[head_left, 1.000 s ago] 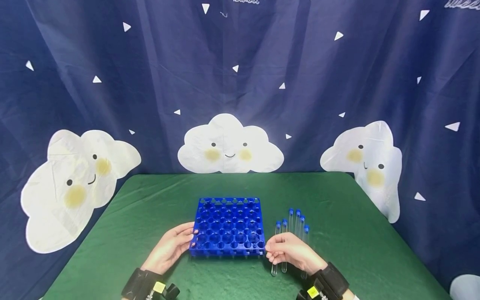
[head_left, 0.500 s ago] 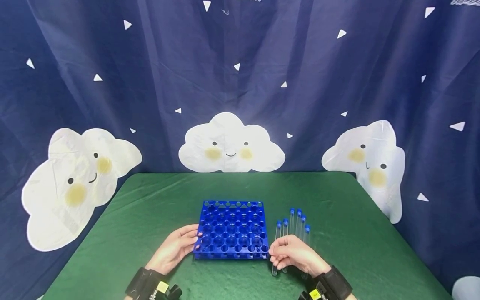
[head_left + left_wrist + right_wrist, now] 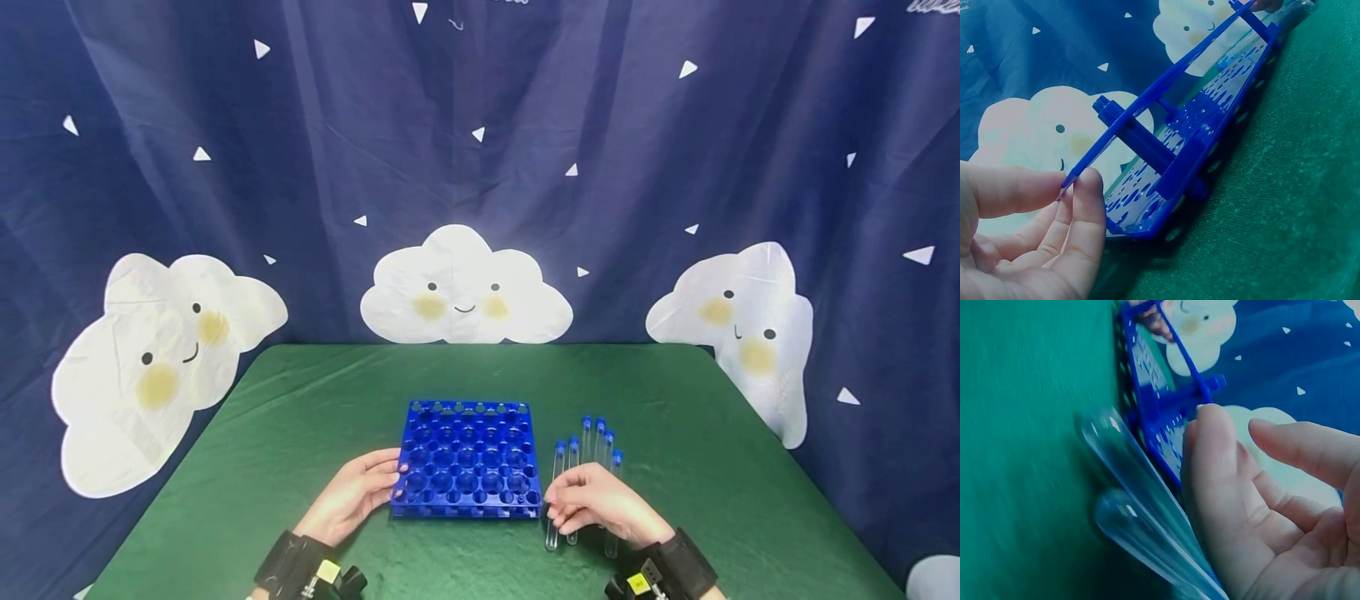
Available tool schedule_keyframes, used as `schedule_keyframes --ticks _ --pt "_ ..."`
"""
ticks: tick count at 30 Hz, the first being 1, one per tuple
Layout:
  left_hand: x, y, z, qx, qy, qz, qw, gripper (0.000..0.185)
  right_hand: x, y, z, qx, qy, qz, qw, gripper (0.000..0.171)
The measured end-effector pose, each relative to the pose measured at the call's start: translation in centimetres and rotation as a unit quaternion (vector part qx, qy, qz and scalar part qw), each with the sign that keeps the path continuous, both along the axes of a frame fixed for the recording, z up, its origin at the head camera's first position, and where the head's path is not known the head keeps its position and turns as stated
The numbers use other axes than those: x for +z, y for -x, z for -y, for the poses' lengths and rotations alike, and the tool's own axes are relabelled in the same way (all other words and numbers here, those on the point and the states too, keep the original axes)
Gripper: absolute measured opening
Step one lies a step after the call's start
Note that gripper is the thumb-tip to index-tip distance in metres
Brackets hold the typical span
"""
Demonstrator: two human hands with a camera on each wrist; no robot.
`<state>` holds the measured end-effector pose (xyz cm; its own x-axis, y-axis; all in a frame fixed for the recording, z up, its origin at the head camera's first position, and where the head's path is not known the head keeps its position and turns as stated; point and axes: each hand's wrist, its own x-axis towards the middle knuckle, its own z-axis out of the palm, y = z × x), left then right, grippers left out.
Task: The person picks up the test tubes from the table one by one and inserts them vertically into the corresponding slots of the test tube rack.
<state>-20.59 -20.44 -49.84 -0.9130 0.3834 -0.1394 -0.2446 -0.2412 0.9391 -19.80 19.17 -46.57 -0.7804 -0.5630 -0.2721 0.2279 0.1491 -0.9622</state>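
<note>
Rack – blue, many round holes – sits flat on green table, near front edge, between both hands. Left hand at rack's left edge, fingertips touching top plate's corner, fingers loose, gripping nothing. Right hand just beside rack's right corner, fingers relaxed, hovering over clear tubes with blue caps lying side by side – holding none.
</note>
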Motion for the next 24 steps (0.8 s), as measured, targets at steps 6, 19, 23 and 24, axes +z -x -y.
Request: schedule_keyframes --ticks 6,19,23,24 --pt "0.1 -0.1 0.0 -0.005 0.008 0.0 1.0 0.059 1.6 0.8 -0.8 -0.018 -0.045 -0.044 0.998 0.03" --pt "-0.2 0.1 0.8 -0.018 0.049 0.011 0.9986 0.05 3.5 4.0 0.4 -0.141 -0.208 -0.15 0.956 0.024" --pt "-0.3 0.1 1.0 -0.025 0.058 0.011 0.9979 0.041 3.2 4.6 1.4 -0.177 -0.288 -0.165 0.926 0.021" --pt "-0.3 0.1 1.1 -0.028 0.06 0.012 0.9977 0.038 3.1 4.7 1.6 -0.18 -0.302 -0.167 0.921 0.021"
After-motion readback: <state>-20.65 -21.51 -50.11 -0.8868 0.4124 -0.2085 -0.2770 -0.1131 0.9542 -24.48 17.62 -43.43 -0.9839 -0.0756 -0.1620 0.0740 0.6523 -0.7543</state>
